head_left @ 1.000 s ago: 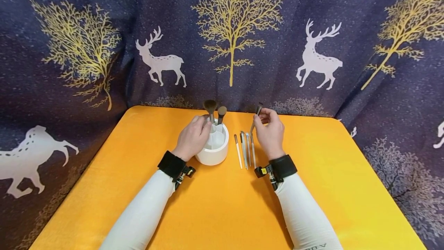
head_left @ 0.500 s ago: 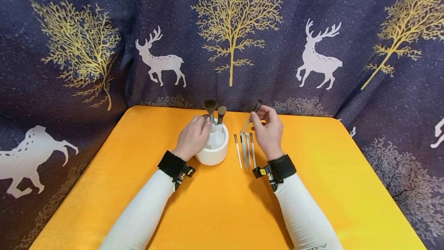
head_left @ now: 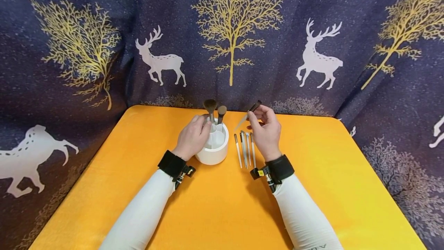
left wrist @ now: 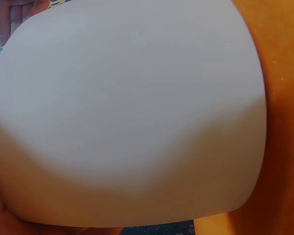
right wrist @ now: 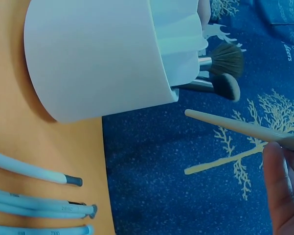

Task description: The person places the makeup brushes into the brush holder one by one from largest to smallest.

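A round white brush holder (head_left: 211, 158) with inner compartments stands on the table, filling most of the left wrist view. My left hand (head_left: 192, 138) grips its left side and rim. Two makeup brushes stand bristles-up in it: a large fluffy brush (head_left: 209, 105) and a smaller dense brush (right wrist: 226, 87). Right of the holder, my right hand (head_left: 268, 131) pinches another makeup brush (right wrist: 235, 126) in the air between thumb and fingers. Its pale, tapered handle end slants down toward the holder, and its dark end points up and right. Below that hand lie several slim brushes (head_left: 238, 151) side by side.
An orange cloth covers the table (head_left: 208, 211). Behind its far edge hangs a dark blue curtain (head_left: 236, 22) printed with trees and deer. The lying brushes sit between the holder and my right wrist.
My right hand has shifted slightly left, and the brush in it has tilted from nearly upright to slanted, its handle end swinging left toward the holder. The left hand and holder have stayed still.
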Action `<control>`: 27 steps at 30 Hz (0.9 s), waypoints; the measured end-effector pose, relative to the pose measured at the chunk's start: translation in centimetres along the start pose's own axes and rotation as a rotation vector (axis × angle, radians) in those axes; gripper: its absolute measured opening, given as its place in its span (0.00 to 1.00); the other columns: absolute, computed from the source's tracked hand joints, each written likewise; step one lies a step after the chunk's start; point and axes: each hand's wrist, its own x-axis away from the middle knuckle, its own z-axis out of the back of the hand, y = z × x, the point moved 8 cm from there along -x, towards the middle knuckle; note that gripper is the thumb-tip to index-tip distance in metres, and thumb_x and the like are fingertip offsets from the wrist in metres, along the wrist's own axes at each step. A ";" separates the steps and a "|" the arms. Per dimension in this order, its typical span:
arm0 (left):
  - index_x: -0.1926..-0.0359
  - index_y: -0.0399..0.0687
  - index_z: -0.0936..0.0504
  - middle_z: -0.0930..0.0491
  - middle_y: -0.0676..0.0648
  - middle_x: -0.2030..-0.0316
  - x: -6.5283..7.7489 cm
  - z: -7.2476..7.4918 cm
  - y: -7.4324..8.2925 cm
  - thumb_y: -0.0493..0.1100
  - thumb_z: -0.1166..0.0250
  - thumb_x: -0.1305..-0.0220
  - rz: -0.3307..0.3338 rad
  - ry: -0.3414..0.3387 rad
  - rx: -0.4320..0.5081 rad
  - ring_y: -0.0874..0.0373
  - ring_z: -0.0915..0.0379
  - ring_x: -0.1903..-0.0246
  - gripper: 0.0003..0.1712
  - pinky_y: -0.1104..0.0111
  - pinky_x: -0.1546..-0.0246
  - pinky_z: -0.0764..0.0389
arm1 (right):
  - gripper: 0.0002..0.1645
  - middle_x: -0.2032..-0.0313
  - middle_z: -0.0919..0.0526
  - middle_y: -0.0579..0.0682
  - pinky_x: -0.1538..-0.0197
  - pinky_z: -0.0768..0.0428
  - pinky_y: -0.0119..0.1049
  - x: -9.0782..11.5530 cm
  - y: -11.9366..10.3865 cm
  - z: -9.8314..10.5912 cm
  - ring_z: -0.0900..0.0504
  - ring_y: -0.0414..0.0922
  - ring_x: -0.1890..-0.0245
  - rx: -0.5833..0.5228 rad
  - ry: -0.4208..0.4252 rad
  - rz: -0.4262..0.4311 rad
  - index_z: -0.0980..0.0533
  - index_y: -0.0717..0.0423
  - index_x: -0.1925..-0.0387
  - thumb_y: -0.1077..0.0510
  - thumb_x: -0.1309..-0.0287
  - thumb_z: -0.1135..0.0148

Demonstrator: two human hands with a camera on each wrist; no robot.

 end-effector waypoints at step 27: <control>0.24 0.43 0.22 0.18 0.40 0.43 0.0 0.1 0.1 0.56 0.54 0.11 -0.008 0.006 -0.003 0.45 0.22 0.57 0.31 0.52 0.57 0.21 | 0.17 0.55 0.11 0.60 0.62 0.10 0.39 0.5 -0.5 -1.5 0.11 0.38 0.60 -0.050 -0.053 -0.003 0.23 0.65 0.39 0.63 0.22 0.32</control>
